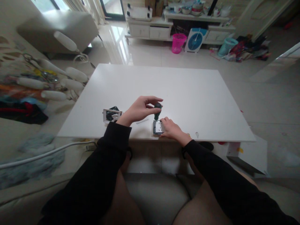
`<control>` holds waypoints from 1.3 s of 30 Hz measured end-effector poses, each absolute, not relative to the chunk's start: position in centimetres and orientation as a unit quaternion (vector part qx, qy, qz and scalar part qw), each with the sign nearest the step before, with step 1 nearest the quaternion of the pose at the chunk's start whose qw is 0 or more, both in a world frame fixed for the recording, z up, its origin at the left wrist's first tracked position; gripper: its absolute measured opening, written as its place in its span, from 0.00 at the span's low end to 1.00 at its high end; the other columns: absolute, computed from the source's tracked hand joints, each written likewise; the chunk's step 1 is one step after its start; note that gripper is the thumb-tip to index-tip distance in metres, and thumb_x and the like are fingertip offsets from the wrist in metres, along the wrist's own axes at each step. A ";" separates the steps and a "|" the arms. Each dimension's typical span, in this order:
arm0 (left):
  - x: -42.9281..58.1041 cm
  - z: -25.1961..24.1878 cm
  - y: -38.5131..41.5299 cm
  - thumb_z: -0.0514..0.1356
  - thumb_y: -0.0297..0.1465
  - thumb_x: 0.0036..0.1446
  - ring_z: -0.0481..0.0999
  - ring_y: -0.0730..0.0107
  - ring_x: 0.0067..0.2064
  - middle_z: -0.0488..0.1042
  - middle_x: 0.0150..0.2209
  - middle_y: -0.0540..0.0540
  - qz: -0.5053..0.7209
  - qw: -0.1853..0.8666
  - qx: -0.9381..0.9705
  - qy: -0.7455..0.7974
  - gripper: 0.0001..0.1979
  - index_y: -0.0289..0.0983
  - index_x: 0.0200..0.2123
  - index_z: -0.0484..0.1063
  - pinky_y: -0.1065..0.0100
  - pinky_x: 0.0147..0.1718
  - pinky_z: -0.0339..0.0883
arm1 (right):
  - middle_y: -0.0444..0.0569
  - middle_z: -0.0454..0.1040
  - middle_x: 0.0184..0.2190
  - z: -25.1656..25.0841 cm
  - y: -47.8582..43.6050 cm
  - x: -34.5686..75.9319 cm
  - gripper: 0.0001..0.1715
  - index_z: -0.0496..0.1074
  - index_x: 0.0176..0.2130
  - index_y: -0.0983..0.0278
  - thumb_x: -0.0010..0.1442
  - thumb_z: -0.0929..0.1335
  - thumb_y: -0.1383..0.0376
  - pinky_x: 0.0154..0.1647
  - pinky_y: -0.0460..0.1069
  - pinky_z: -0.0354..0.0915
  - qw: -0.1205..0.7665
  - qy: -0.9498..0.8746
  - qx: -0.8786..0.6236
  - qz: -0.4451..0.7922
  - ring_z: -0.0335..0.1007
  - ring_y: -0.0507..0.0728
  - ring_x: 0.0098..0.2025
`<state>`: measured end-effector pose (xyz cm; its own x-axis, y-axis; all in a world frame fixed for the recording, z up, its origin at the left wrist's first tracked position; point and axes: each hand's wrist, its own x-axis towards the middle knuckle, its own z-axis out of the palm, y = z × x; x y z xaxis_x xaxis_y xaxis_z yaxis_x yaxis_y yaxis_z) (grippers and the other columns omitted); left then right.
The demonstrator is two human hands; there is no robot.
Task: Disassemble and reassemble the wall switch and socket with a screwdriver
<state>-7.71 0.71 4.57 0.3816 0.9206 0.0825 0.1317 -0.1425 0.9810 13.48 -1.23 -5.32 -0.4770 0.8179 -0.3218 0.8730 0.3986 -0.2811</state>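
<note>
My left hand (143, 109) grips the dark green handle of a short screwdriver (157, 111) between thumb and fingers. The screwdriver stands upright, its lower end at the top edge of a wall socket (158, 127). This socket has a white face with slots and a dark edge, and lies near the table's front edge. My right hand (172, 128) holds the socket from its right side, covering part of it. Left of my left wrist are a white rectangular frame (105, 116) and a black part (114, 109). Whether the screwdriver's tip touches a screw is too small to tell.
The white table (150, 81) spans the middle of the view. A thin white strip (142, 121) lies between my left wrist and the socket. A small clear item (197, 134) lies right of my right hand. A pink basket (178, 43) and a fan (195, 40) stand beyond on the floor.
</note>
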 end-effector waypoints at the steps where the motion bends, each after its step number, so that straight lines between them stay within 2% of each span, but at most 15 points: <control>1: -7.7 4.5 0.6 0.71 0.34 0.54 0.81 0.61 0.46 0.82 0.45 0.39 0.378 0.543 0.645 0.382 0.20 0.35 0.50 0.79 0.59 0.46 0.74 | 0.57 0.66 0.59 -5.3 -1.2 13.5 0.49 0.63 0.60 0.60 0.47 0.84 0.57 0.55 0.58 0.71 0.066 0.834 0.507 -0.207 0.69 0.67 0.59; 3: -7.3 4.2 0.4 0.66 0.33 0.58 0.80 0.61 0.47 0.82 0.45 0.40 0.373 0.584 0.629 0.352 0.15 0.36 0.49 0.78 0.60 0.47 0.73 | 0.58 0.66 0.59 -5.3 -1.2 13.5 0.49 0.63 0.60 0.61 0.47 0.84 0.57 0.55 0.58 0.72 0.067 0.834 0.508 -0.206 0.69 0.67 0.59; 6: -6.2 3.6 0.1 0.60 0.35 0.61 0.76 0.66 0.42 0.78 0.38 0.45 0.385 0.600 0.610 0.344 0.08 0.37 0.39 0.75 0.63 0.43 0.71 | 0.58 0.66 0.59 -5.5 -1.2 13.5 0.49 0.63 0.60 0.61 0.47 0.84 0.57 0.55 0.59 0.72 0.070 0.834 0.508 -0.207 0.69 0.68 0.59; 9: -5.0 3.5 0.1 0.61 0.40 0.64 0.72 0.71 0.33 0.73 0.30 0.49 0.393 0.596 0.609 0.347 0.12 0.38 0.33 0.69 0.66 0.36 0.67 | 0.58 0.66 0.59 -5.6 -1.2 13.5 0.49 0.63 0.61 0.61 0.48 0.84 0.57 0.56 0.59 0.71 0.066 0.835 0.506 -0.207 0.68 0.68 0.60; 13: -4.4 3.4 0.3 0.62 0.38 0.64 0.68 0.74 0.26 0.68 0.23 0.53 0.404 0.618 0.577 0.348 0.12 0.39 0.33 0.65 0.68 0.29 0.63 | 0.58 0.66 0.59 -5.6 -1.1 13.5 0.50 0.63 0.61 0.61 0.48 0.84 0.57 0.57 0.59 0.71 0.067 0.833 0.507 -0.212 0.68 0.68 0.60; 17: -4.5 3.0 0.7 0.65 0.38 0.61 0.73 0.74 0.29 0.73 0.26 0.50 0.416 0.606 0.558 0.385 0.15 0.37 0.28 0.65 0.70 0.30 0.64 | 0.57 0.66 0.59 -5.4 -1.2 13.5 0.49 0.63 0.61 0.61 0.48 0.84 0.57 0.56 0.59 0.71 0.072 0.832 0.508 -0.211 0.68 0.68 0.60; 20: -4.4 3.0 0.9 0.65 0.40 0.61 0.71 0.75 0.28 0.73 0.26 0.49 0.428 0.567 0.563 0.422 0.17 0.36 0.26 0.68 0.70 0.29 0.63 | 0.59 0.66 0.60 -5.2 -1.3 13.4 0.50 0.62 0.61 0.62 0.48 0.84 0.58 0.56 0.58 0.71 0.075 0.833 0.508 -0.206 0.68 0.68 0.60; 23: -4.3 3.1 1.0 0.62 0.39 0.63 0.71 0.74 0.28 0.73 0.25 0.49 0.441 0.538 0.570 0.438 0.13 0.35 0.32 0.75 0.71 0.28 0.62 | 0.59 0.66 0.60 -5.0 -1.3 13.3 0.50 0.63 0.61 0.63 0.49 0.84 0.58 0.55 0.59 0.72 0.077 0.832 0.509 -0.206 0.69 0.69 0.59; 25: -4.0 2.9 1.0 0.59 0.38 0.64 0.70 0.74 0.27 0.71 0.23 0.50 0.457 0.535 0.563 0.433 0.12 0.36 0.35 0.76 0.71 0.27 0.61 | 0.60 0.66 0.59 -5.0 -1.3 13.3 0.49 0.63 0.61 0.63 0.49 0.84 0.58 0.54 0.59 0.72 0.076 0.832 0.510 -0.206 0.69 0.69 0.59; 29: -3.0 2.2 1.1 0.59 0.36 0.58 0.64 0.77 0.21 0.64 0.18 0.56 0.494 0.589 0.498 0.402 0.07 0.39 0.33 0.68 0.72 0.23 0.57 | 0.59 0.67 0.59 -5.2 -1.3 13.4 0.48 0.64 0.60 0.62 0.48 0.84 0.57 0.54 0.59 0.72 0.073 0.835 0.507 -0.203 0.69 0.69 0.59; 32: -2.4 1.9 0.9 0.61 0.34 0.50 0.60 0.80 0.18 0.64 0.19 0.57 0.487 0.638 0.472 0.364 0.08 0.40 0.29 0.63 0.72 0.19 0.52 | 0.58 0.67 0.59 -5.6 -1.2 13.4 0.48 0.63 0.60 0.62 0.48 0.84 0.57 0.55 0.59 0.71 0.072 0.835 0.506 -0.204 0.69 0.68 0.59; 34: -2.2 2.1 0.7 0.61 0.32 0.46 0.60 0.80 0.17 0.65 0.19 0.56 0.450 0.669 0.486 0.337 0.09 0.39 0.26 0.62 0.72 0.18 0.51 | 0.58 0.67 0.59 -5.7 -1.1 13.5 0.49 0.63 0.61 0.61 0.48 0.84 0.57 0.56 0.59 0.71 0.067 0.835 0.505 -0.209 0.68 0.68 0.60; 37: -2.7 2.3 0.8 0.63 0.32 0.44 0.65 0.79 0.19 0.66 0.18 0.53 0.414 0.671 0.511 0.342 0.13 0.39 0.20 0.59 0.71 0.20 0.54 | 0.58 0.66 0.60 -5.8 -1.2 13.5 0.49 0.62 0.61 0.60 0.49 0.83 0.57 0.57 0.60 0.70 0.062 0.833 0.506 -0.214 0.68 0.69 0.60; 39: -3.4 2.5 1.0 0.66 0.33 0.45 0.68 0.77 0.22 0.70 0.20 0.50 0.414 0.645 0.525 0.370 0.14 0.37 0.18 0.63 0.71 0.23 0.58 | 0.58 0.66 0.60 -5.6 -1.2 13.6 0.49 0.62 0.61 0.61 0.49 0.83 0.57 0.57 0.60 0.71 0.063 0.834 0.505 -0.212 0.68 0.69 0.60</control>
